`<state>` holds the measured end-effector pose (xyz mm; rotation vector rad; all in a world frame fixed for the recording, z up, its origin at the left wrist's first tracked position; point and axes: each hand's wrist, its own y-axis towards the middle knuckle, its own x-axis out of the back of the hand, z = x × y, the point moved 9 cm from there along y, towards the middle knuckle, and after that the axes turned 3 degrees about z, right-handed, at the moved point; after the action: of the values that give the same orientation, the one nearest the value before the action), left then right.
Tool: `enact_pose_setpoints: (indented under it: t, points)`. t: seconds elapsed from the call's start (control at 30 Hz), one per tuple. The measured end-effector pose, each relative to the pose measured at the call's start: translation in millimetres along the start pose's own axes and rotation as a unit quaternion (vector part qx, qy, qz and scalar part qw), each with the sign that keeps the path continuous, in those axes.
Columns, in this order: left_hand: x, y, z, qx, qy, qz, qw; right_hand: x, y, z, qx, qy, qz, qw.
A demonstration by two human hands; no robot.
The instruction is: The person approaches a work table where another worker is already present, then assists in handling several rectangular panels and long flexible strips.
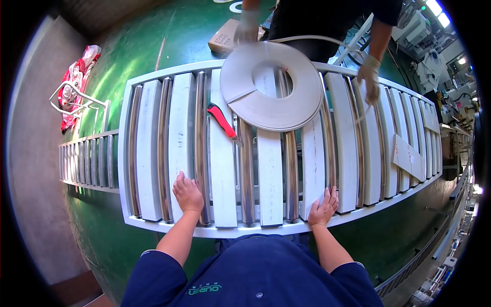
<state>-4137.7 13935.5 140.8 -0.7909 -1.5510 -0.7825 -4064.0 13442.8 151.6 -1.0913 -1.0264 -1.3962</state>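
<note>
My left hand [187,193] lies open on a white slat and the steel roller beside it, near the front of the roller table [174,229]. To the right, my right hand [324,205] rests open at the table's front edge, fingers slightly apart. Neither hand holds anything. Toward the far side lies a large beige coil of flat banding strip [286,113], with a loose end trailing behind it. A red-handled utility knife [221,121] sits left of the coil, its tip pointing toward me.
Across the table stands a co-worker; one gloved hand [246,31] is by the coil, the other [369,82] is blurred above the rollers. A white panel [408,158] lies at the right. Behind are a cardboard box [223,37] and, leftward, a lower roller stand [87,158].
</note>
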Motion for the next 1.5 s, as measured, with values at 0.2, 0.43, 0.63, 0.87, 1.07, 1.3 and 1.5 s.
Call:
enact_pose_setpoints:
  t: [0.2,0.43,0.63,0.87,1.07,1.3,1.5]
  points:
    - [1.0,0.4,-0.3,0.000,0.001,-0.004,1.000,1.4,0.2,1.8,0.002,0.002,-0.001,1.000]
    - [0.6,0.6,0.6,-0.001,0.002,0.001,1.000,3.7,1.2,4.4,-0.005,0.012,0.010,1.000]
    - [5.8,1.0,-3.7,-0.008,0.001,-0.002,1.000,5.6,0.2,4.1,-0.004,0.018,0.003,1.000]
    - [3.6,0.1,-0.7,-0.014,-0.005,-0.028,0.999,6.2,1.3,4.6,0.006,0.022,-0.010,1.000]
    - [9.0,-0.2,-3.3,-0.010,-0.010,-0.019,1.000,8.9,2.1,6.8,0.011,0.023,-0.017,1.000]
    - [7.4,3.3,-4.6,-0.011,-0.009,-0.008,1.000,3.6,0.0,3.9,0.004,0.008,-0.006,1.000]
    - [6.6,0.2,-4.1,-0.002,-0.001,0.001,1.000,3.9,-0.3,1.4,0.002,0.004,-0.007,1.000]
